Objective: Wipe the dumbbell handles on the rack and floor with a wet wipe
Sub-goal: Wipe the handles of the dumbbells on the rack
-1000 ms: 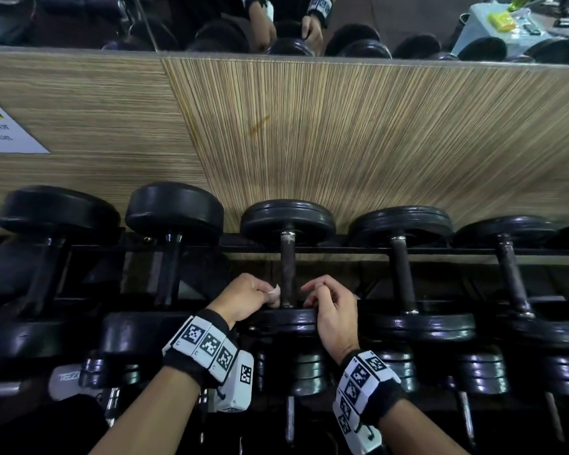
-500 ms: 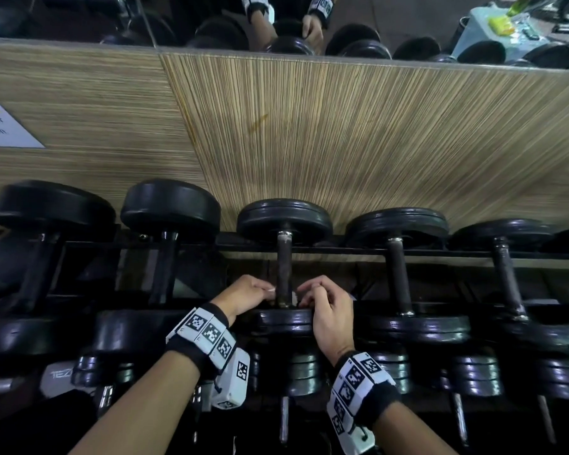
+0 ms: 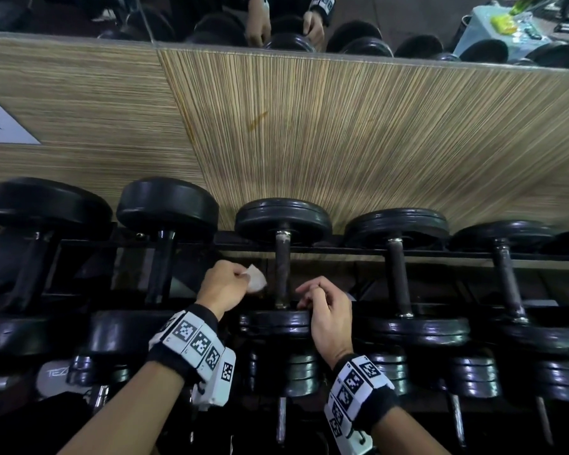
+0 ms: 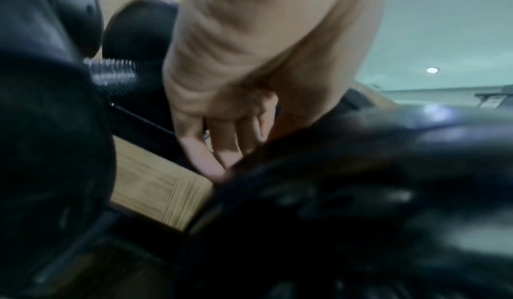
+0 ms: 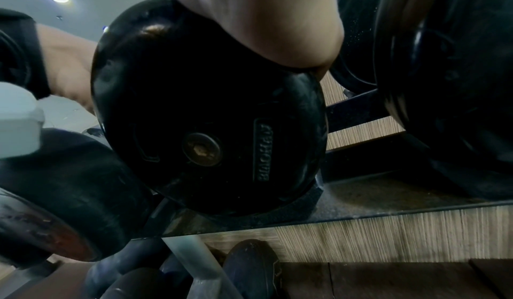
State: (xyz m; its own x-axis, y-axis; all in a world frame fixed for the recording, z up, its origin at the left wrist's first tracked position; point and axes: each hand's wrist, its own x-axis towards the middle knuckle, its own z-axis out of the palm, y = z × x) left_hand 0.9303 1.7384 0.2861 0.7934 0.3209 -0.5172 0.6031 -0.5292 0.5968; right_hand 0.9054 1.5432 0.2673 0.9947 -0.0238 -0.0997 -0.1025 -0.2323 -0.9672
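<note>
The middle dumbbell on the rack has a dark, worn handle (image 3: 282, 274) between two black plates. In the head view my left hand (image 3: 240, 275) is just left of that handle, fingers curled, pinching a small crumpled white wet wipe (image 3: 255, 280) that is clear of the bar. My right hand (image 3: 306, 295) is just right of the handle, fingers loosely curled and holding nothing, with the palm on the near plate (image 3: 276, 323). The right wrist view shows that plate's face (image 5: 208, 117) under my palm. The wipe is hidden in the blurred left wrist view.
More black dumbbells lie either side, with handles left (image 3: 160, 267) and right (image 3: 398, 277), on the black rack rail (image 3: 342, 249). A lower row of dumbbells (image 3: 303, 372) sits beneath my wrists. A wood-grain wall panel (image 3: 342, 142) stands behind, with a mirror (image 3: 79, 14) above.
Both hands were closed in on the middle handle. My left hand has now drawn the wipe off it to the left, and my right hand has come off the bar slightly rightward.
</note>
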